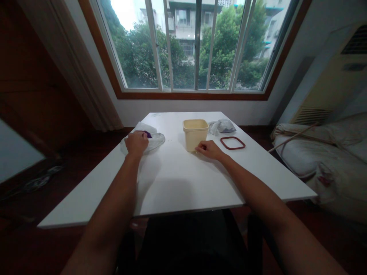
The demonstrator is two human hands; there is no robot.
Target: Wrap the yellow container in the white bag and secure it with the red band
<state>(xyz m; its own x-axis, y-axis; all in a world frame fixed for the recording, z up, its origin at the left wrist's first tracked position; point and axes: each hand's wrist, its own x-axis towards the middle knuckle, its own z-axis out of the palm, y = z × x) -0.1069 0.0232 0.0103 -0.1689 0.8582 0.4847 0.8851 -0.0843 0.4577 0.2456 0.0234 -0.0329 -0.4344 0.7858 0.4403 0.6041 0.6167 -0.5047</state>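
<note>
My left hand [137, 142] rests closed on a clear plastic bag [156, 139] at the table's left side. A small purple thing [148, 133] shows just past its fingers. My right hand [209, 148] lies on the white table [177, 179] with its fingers curled, right at the foot of a cream square plastic container [195, 133]. The container stands upright and has no lid on. I cannot see anything inside the curled fingers of the right hand.
A dark red square sealing ring [232, 143] lies flat to the right of the container. Behind it sits a crumpled grey bag [223, 125]. A bed with pale bedding [329, 152] stands to the right, a large window [195, 46] beyond the table.
</note>
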